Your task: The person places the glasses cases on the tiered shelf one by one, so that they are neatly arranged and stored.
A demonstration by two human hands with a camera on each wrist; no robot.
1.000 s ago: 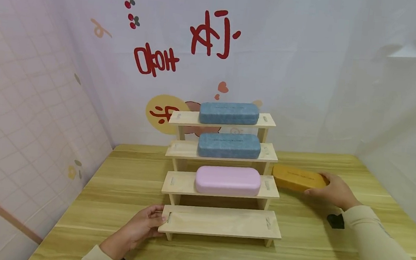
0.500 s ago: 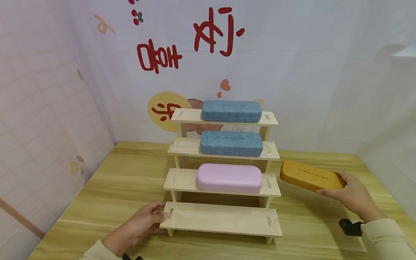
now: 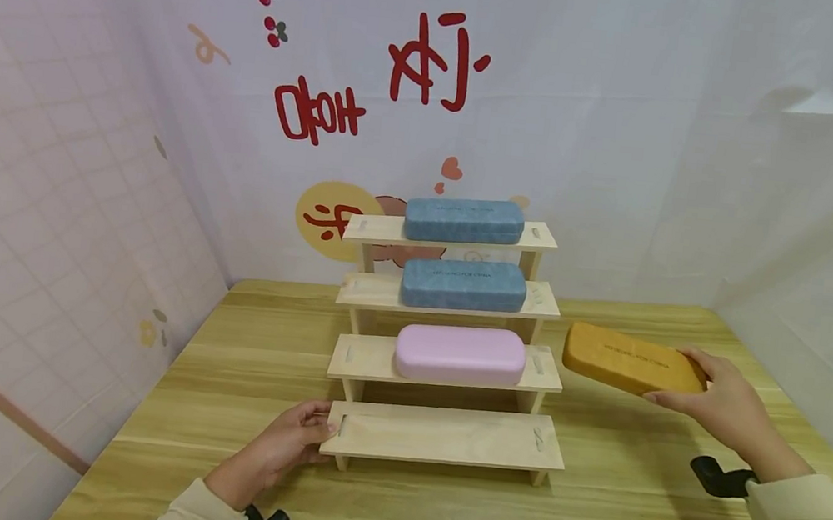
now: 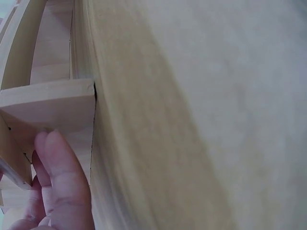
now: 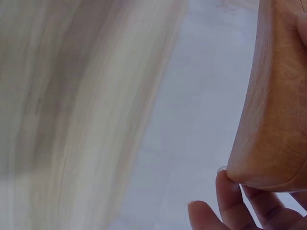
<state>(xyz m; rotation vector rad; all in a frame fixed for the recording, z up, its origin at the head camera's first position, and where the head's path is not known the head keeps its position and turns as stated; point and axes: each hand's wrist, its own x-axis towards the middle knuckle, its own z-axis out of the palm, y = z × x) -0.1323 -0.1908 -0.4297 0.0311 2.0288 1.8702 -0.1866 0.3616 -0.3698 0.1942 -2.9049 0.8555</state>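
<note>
In the head view my right hand [image 3: 733, 409] grips the right end of a mustard-yellow glasses case [image 3: 625, 360], thumb in front. The case is held above the table, right of a stepped wooden display stand [image 3: 437, 438], its left end tilted up a little. At the stand's lowest step, my left hand [image 3: 285, 447] holds the left end, thumb on top. The left wrist view shows its fingers [image 4: 62, 177] under that step by the support. Up close in the right wrist view, the case [image 5: 280, 124] appears orange-brown, with fingertips at its end.
A pink glasses case [image 3: 460, 355] lies on the second step from the bottom. Above it, a blue glasses case [image 3: 463, 285] and another blue glasses case [image 3: 464, 220] occupy the upper steps. A printed white curtain [image 3: 607, 161] hangs behind the wooden table [image 3: 241, 360].
My right hand has carried the yellow glasses case to the right, away from the stand, and raised it slightly. The left hand keeps its hold on the lowest step.
</note>
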